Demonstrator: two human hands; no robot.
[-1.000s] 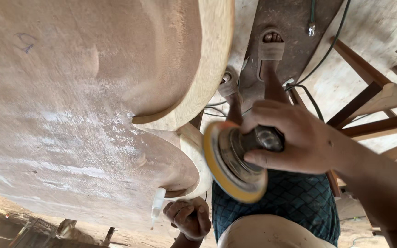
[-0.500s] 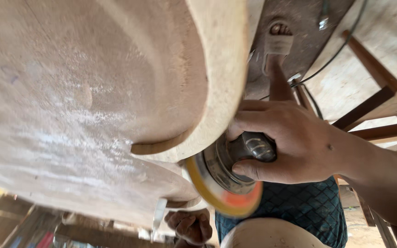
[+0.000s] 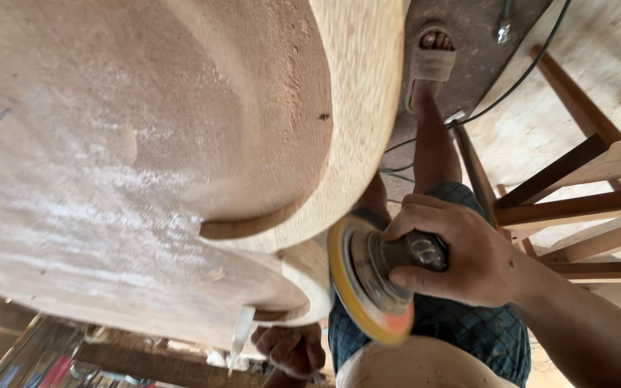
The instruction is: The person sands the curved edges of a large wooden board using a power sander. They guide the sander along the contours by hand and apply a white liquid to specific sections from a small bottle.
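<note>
The sanding disc (image 3: 364,287) sits right of the wooden panel (image 3: 145,165), with chairs (image 3: 583,208) farther right.

Dusty floor (image 3: 583,50), brown wooden chair frames (image 3: 576,201), black cable (image 3: 519,79).

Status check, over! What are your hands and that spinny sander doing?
Right hand gripping sander, disc against curved wooden rim. Left hand under the wood's lower edge. Black cable trails behind, clear of the disc.
</note>
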